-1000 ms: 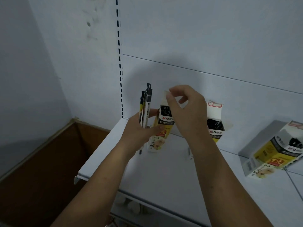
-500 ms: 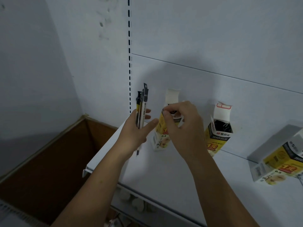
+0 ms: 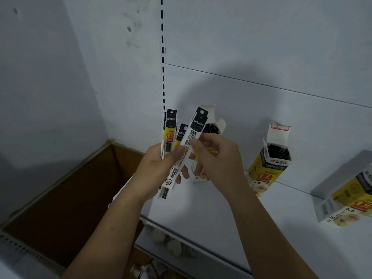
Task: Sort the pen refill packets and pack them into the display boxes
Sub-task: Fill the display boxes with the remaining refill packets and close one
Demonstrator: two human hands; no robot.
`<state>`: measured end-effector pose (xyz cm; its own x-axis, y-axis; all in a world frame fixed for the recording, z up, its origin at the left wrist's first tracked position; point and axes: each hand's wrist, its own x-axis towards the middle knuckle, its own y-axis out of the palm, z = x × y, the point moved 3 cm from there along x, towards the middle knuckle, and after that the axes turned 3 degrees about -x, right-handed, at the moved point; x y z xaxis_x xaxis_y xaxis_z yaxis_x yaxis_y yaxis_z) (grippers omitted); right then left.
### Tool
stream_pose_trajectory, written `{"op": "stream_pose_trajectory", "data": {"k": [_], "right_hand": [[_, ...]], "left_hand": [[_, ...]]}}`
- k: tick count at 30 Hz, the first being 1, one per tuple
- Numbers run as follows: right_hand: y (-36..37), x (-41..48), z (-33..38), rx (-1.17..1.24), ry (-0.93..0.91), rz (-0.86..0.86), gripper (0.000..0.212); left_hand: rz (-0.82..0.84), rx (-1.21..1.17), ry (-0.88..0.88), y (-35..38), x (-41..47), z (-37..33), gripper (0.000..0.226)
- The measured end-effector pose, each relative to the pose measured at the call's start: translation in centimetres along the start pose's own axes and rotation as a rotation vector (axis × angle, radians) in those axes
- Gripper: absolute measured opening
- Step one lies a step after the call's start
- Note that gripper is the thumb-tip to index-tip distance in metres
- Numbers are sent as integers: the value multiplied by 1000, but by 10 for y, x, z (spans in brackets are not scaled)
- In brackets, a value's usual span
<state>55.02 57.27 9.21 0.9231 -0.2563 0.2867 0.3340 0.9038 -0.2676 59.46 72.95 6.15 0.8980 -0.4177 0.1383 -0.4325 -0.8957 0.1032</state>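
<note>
My left hand (image 3: 156, 172) grips a fan of several pen refill packets (image 3: 170, 133), long and thin with black tops and yellow or white fronts. My right hand (image 3: 217, 158) pinches the front packet (image 3: 190, 141), the one with its white barcode side showing, tilted to the right. Behind my right hand stands an open yellow-and-white display box (image 3: 213, 125), mostly hidden. A second open display box (image 3: 267, 164) stands upright on the white shelf (image 3: 241, 228) to the right. A third display box (image 3: 350, 196) lies on its side at the far right.
The white shelf's back panel and a slotted upright (image 3: 163, 57) rise behind the boxes. An open brown cardboard carton (image 3: 66, 198) sits low at the left, below the shelf edge. Small round items (image 3: 171, 244) show on the level under the shelf.
My right hand has left the flap of the first display box and come to the packets in my left hand. The packets have fanned out, one tilting right.
</note>
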Motion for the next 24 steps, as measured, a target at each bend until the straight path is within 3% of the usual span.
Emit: {"op": "stream_pose_trajectory", "data": {"k": [15,24], "right_hand": [[-5,-4,0,138,3,-45,10],[-14,-8,-4,137,14,-119,8]], "left_hand": [[-8,-15,-61,4,-6,-1,40],[-11,-43,-40,6,0,8,30]]}}
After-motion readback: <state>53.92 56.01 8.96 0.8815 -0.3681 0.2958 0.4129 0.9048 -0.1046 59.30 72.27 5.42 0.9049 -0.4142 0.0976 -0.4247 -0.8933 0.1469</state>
